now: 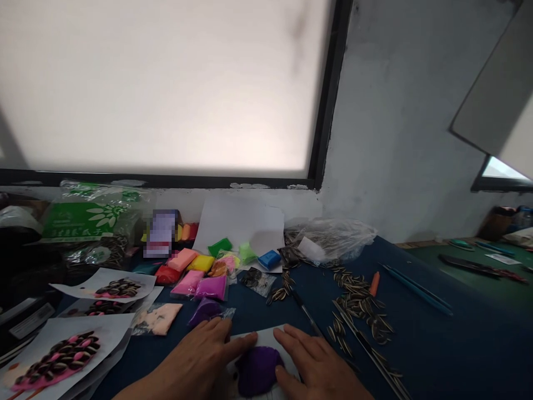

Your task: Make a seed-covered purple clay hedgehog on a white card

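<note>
A flattened patch of purple modelling clay (259, 371) lies on a white paper sheet (266, 335) at the bottom middle. My left hand (204, 353) is at its left, palm down and fingers extended, the thumb along the upper left of the sheet. On the other side my right hand (316, 361) has its fingers spread over the paper, with the thumb at the clay's right edge. Neither hand grips anything. Just beyond my left fingers sits a packet of purple clay (205, 311). The sheet's lower part runs out of view.
Colourful clay packets (210, 287) are piled ahead. Finished seed-and-clay pictures (110, 339) lie left, below a green seed bag (79, 219). To the right are loose sunflower seeds (358, 300), an orange crayon-like stick (375, 284), blue tweezers (420, 291) and a pen (306, 311).
</note>
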Demonstrator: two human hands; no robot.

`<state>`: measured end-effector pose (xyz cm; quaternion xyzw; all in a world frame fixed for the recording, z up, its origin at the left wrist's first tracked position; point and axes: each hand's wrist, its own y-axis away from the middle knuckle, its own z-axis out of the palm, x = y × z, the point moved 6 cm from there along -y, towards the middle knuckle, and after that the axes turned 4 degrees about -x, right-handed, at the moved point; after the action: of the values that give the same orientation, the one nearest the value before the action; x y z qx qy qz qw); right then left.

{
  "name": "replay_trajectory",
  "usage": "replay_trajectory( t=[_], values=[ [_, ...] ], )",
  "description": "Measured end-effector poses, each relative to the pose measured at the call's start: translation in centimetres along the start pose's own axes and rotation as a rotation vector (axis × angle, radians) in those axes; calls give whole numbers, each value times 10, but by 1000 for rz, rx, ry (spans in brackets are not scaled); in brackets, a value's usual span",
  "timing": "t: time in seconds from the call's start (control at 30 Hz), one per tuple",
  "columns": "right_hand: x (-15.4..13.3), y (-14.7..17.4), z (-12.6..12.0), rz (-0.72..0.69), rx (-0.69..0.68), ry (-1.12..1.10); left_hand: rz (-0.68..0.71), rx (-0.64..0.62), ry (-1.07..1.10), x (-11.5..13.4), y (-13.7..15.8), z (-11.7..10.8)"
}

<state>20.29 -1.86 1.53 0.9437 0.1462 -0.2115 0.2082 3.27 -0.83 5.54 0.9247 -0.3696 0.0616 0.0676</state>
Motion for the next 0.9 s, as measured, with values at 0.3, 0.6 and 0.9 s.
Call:
replay_trajectory(
  t=[0.3, 0.6, 0.9],
  values=[
    [10, -8, 21, -111, 212, 80, -22, -25, 49, -1, -2, 2],
    [2, 4, 5, -133, 105, 76, -38, -51, 27, 2, -6, -2],
    [8, 5, 12, -128, 127, 83, -19, -36, -2, 3, -1, -4]
  ],
)
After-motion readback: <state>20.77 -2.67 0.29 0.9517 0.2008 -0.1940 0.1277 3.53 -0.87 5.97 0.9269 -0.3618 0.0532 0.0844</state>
